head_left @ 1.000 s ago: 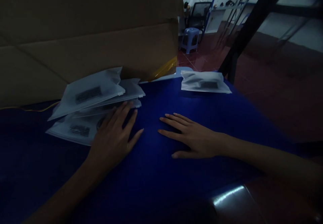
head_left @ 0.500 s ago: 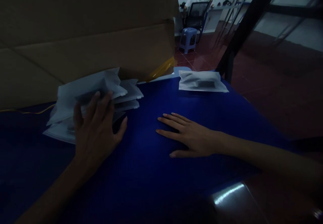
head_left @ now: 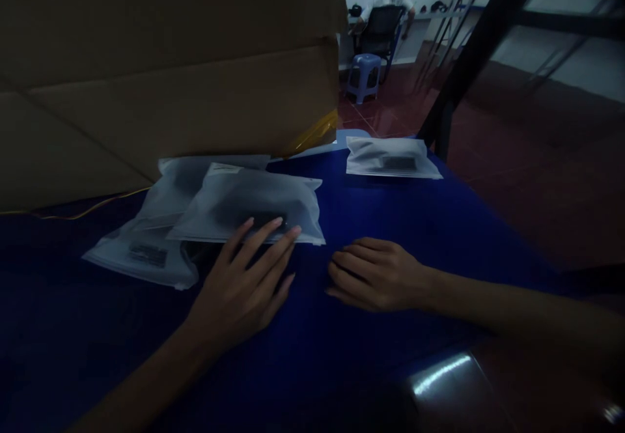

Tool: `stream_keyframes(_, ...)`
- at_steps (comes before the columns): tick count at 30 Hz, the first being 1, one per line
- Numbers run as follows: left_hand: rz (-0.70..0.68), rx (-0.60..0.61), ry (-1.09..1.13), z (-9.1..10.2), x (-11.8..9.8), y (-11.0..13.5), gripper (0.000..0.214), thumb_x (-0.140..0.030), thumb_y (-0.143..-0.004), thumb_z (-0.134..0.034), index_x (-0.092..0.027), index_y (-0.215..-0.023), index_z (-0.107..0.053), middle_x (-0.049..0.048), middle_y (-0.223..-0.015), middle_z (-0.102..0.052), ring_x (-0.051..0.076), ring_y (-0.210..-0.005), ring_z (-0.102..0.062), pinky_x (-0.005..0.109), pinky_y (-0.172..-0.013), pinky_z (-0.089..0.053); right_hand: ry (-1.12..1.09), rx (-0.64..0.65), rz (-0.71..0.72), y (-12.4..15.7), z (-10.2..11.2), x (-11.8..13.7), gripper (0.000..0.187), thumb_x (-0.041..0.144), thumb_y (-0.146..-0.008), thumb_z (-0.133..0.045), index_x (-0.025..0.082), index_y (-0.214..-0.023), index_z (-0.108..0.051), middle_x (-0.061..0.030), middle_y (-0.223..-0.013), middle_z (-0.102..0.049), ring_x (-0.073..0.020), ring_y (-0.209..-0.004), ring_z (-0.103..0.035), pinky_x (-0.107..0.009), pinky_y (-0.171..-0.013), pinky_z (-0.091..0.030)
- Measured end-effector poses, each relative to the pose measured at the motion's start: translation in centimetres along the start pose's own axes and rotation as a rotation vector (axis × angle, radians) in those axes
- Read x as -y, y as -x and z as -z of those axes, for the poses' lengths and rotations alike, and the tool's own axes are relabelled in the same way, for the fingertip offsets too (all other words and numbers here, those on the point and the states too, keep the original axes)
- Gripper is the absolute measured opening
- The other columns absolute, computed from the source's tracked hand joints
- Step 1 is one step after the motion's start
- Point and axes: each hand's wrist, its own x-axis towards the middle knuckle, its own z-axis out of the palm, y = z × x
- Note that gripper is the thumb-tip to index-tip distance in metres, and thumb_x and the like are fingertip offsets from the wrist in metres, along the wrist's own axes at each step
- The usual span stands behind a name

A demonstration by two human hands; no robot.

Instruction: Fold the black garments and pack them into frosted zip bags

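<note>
My left hand [head_left: 251,280] lies with its fingers stretched out over the near edge of a frosted zip bag [head_left: 293,202], touching it without gripping. A dark object shows dimly inside that bag. Beneath it and to the left are more frosted bags, one of them a bag [head_left: 117,244] with a small dark item in it. My right hand [head_left: 375,273] rests on the blue table surface [head_left: 303,329], its fingers curled in and nothing visible in them. Another frosted zip bag [head_left: 359,156] with a dark object lies farther back, beyond my right hand.
A large cardboard box [head_left: 195,101] stands along the back left, with yellow tape [head_left: 315,132] at its lower corner. A thin yellow cord [head_left: 88,213] runs beside it. Behind are a blue stool [head_left: 364,78], a seated person [head_left: 390,0] and a dark slanted post [head_left: 483,49].
The top bag has slid right and toward me, off the stack, along with my left hand. My right hand has gone from flat and spread to curled.
</note>
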Motion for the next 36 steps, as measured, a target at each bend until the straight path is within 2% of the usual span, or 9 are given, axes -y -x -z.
stream_keyframes(3, -0.045, -0.002, 0.069, 0.2, -0.6, 0.0, 0.035, -0.018, -0.103, -0.056, -0.005, -0.135, -0.061, 0.0092, -0.148, -0.061, 0.035, -0.139, -0.054, 0.058, -0.12, -0.038, 0.076, -0.154, 0.003, -0.3, 0.4, 0.0, 0.006, 0.019, -0.093, -0.072, 0.016, -0.089, -0.069, 0.001, -0.077, -0.071, -0.0102, -0.062, -0.061, -0.025, -0.057, -0.046)
stream_keyframes(6, -0.104, -0.015, 0.136, 0.4, -1.2, 0.3, 0.035, -0.015, -0.101, -0.058, -0.007, -0.135, -0.062, 0.0073, -0.147, -0.063, 0.034, -0.139, -0.055, 0.057, -0.122, -0.036, 0.111, -0.168, 0.006, -0.5, 0.6, -0.3, 0.002, 0.016, -0.092, -0.071, 0.016, -0.092, -0.069, 0.0014, -0.078, -0.07, -0.0098, -0.061, -0.057, -0.026, -0.054, -0.041)
stream_keyframes(10, -0.193, -0.048, 0.257, 0.7, -1.8, 0.6, 0.026, -0.009, -0.1, -0.058, -0.009, -0.123, -0.069, 0.0069, -0.139, -0.069, 0.027, -0.135, -0.059, 0.05, -0.122, -0.04, 0.009, -0.198, 0.179, -0.5, 0.6, -0.3, 0.025, 0.013, -0.09, -0.069, 0.019, -0.068, -0.059, 0.0058, -0.062, -0.056, -0.0077, -0.052, -0.047, -0.025, -0.049, -0.035)
stream_keyframes(13, -0.258, -0.069, 0.333, 1.0, -2.1, 0.5, 0.023, -0.009, -0.103, -0.051, -0.012, -0.112, -0.072, 0.006, -0.124, -0.076, 0.022, -0.125, -0.066, 0.042, -0.117, -0.048, -0.119, -0.208, 0.292, -0.5, 0.8, -0.1, 0.034, 0.012, -0.086, -0.074, 0.02, -0.061, -0.052, 0.0076, -0.056, -0.049, -0.0068, -0.047, -0.041, -0.024, -0.045, -0.032)
stream_keyframes(17, -0.275, -0.091, 0.362, 1.4, -2.2, 0.3, 0.02, -0.01, -0.102, -0.054, -0.015, -0.104, -0.074, 0.0048, -0.107, -0.079, 0.019, -0.109, -0.073, 0.039, -0.109, -0.055, -0.209, -0.219, 0.365, -0.6, 1.0, 0.1, 0.033, 0.012, -0.082, -0.078, 0.019, -0.061, -0.055, 0.0072, -0.058, -0.049, -0.0057, -0.046, -0.042, -0.022, -0.042, -0.032)
stream_keyframes(20, -0.275, -0.107, 0.38, 1.8, -2.4, 0.1, 0.022, -0.011, -0.102, -0.053, -0.014, -0.108, -0.074, 0.0047, -0.107, -0.079, 0.018, -0.105, -0.073, 0.036, -0.105, -0.056, -0.259, -0.264, 0.396, -0.7, 0.7, 0.3, 0.03, 0.011, -0.08, -0.078, 0.018, -0.06, -0.058, 0.0057, -0.057, -0.051, -0.006, -0.045, -0.043, -0.022, -0.041, -0.033)
stream_keyframes(25, -0.287, -0.1, 0.399, 2.4, -3.0, -0.1, 0.028, -0.008, -0.103, -0.049, -0.015, -0.104, -0.076, 0.0026, -0.103, -0.08, 0.016, -0.101, -0.073, 0.033, -0.099, -0.057, -0.284, -0.401, 0.459, -0.9, -0.3, 0.9, 0.02, 0.012, -0.081, -0.076, 0.016, -0.063, -0.067, 0.0002, -0.06, -0.062, -0.0082, -0.048, -0.054, -0.021, -0.043, -0.04)
stream_keyframes(30, -0.3, -0.142, 0.37, 2.3, -3.3, 0.2, 0.027, -0.005, -0.099, -0.051, -0.015, -0.102, -0.076, 0.0036, -0.1, -0.08, 0.017, -0.099, -0.073, 0.036, -0.097, -0.057, -0.278, -0.326, 0.445, -1.0, -0.6, 1.1, 0.016, 0.013, -0.083, -0.071, 0.017, -0.067, -0.072, -0.0011, -0.063, -0.067, -0.0105, -0.051, -0.059, -0.023, -0.047, -0.047)
stream_keyframes(36, -0.262, -0.122, 0.342, 2.4, -2.9, 0.1, 0.032, -0.002, -0.101, -0.046, -0.012, -0.102, -0.076, 0.0044, -0.099, -0.08, 0.016, -0.097, -0.072, 0.033, -0.093, -0.055, -0.249, -0.288, 0.378, -1.1, -0.5, 1.2, 0.016, 0.011, -0.085, -0.069, 0.016, -0.069, -0.07, -0.0005, -0.065, -0.066, -0.0092, -0.05, -0.055, -0.022, -0.045, -0.042)
